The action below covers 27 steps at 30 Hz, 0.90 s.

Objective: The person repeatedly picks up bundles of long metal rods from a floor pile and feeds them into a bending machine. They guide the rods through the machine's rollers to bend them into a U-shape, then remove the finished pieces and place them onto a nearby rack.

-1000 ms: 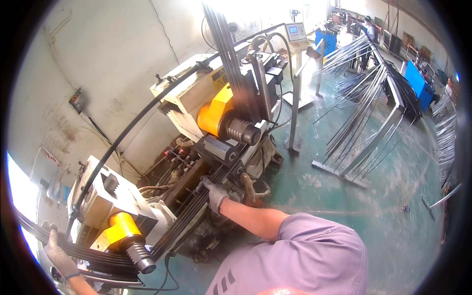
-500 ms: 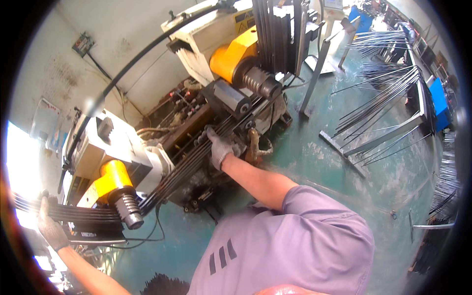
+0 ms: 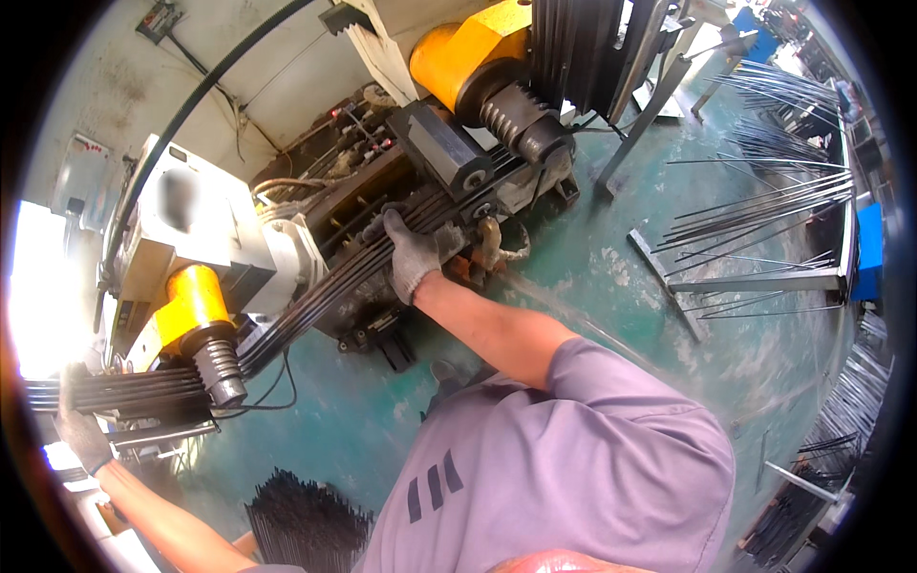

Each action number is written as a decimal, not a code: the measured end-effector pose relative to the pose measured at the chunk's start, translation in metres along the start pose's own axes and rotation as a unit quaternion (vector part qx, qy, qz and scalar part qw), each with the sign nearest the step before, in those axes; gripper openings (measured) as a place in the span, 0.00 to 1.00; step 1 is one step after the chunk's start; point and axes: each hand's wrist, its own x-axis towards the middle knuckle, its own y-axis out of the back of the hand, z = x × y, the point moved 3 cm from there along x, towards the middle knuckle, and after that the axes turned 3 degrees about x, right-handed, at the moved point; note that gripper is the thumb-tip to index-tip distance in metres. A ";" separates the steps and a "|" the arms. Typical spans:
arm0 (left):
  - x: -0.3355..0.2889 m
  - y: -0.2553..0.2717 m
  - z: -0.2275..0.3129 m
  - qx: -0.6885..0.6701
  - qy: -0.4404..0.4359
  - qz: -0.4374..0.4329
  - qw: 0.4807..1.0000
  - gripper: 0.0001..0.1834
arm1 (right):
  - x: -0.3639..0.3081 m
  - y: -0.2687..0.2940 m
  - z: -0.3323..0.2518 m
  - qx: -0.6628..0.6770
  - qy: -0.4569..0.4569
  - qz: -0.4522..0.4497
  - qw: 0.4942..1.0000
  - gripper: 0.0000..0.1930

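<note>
Dark metal rods (image 3: pixel 325 299) are lying side by side in a flattish bunch along the machine bed, running out to the left past a threaded post (image 3: pixel 218 368). The right hand (image 3: pixel 409 253), gloved, is gripping them partway along, fingers curling over the bunch, so it's a narrow, full grip. The left hand (image 3: pixel 81 430), also gloved, is crossing them out near the left end, but glare is washing out the fingertips and I can't tell whether it's closing on them.

For handling this well, I'd be supporting both spots evenly and checking that no rod is riding up over its neighbour. Long thin stock like this is probably going to fan out or spring if one side gets less support. I'd also be minding fingers around that post and its yellow bracket (image 3: pixel 199 301). The bunch looks like it's changing direction there, though the lens is bending things too, so I wouldn't swear to the angle.

Past the right hand, a black block (image 3: pixel 439 153) is sitting just beside the rods, with another yellow bracket (image 3: pixel 468 62) beyond it, so watch your knuckles there as well. Further off, a metal rack (image 3: pixel 755 281) is holding loads of loose rods, and a blue cabinet (image 3: pixel 867 250) is standing behind it.
</note>
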 end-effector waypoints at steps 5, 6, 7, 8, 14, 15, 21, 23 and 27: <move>0.009 0.018 -0.015 0.049 -0.062 -0.041 0.996 0.27 | -0.003 -0.001 -0.007 -0.022 -0.011 -0.063 0.998 0.07; 0.007 0.021 -0.021 0.021 -0.058 -0.038 0.997 0.28 | -0.003 -0.004 -0.005 -0.014 -0.008 -0.055 0.998 0.08; 0.003 0.018 -0.021 0.079 -0.064 -0.018 0.995 0.27 | -0.006 -0.004 -0.007 -0.005 -0.002 -0.044 0.999 0.08; -0.007 0.017 -0.020 0.139 -0.069 0.002 0.988 0.27 | -0.018 -0.009 -0.016 -0.015 0.002 -0.020 1.000 0.08; -0.076 0.049 0.001 0.489 -0.114 0.123 0.856 0.30 | -0.065 -0.005 -0.047 -0.041 0.013 -0.074 0.996 0.07; -0.098 0.049 0.007 0.519 -0.095 0.144 0.837 0.30 | -0.075 -0.002 -0.047 -0.011 0.021 -0.074 0.997 0.06; -0.229 -0.018 0.024 0.398 -0.130 0.279 0.864 0.23 | -0.136 0.063 -0.098 -0.063 0.116 -0.097 0.986 0.03; -0.284 -0.059 0.014 0.270 -0.140 0.267 0.914 0.20 | -0.162 0.100 -0.131 -0.073 0.135 -0.103 0.983 0.02; -0.379 -0.167 -0.011 -0.030 -0.092 0.153 0.984 0.15 | -0.210 0.207 -0.224 -0.157 0.229 -0.014 0.960 0.03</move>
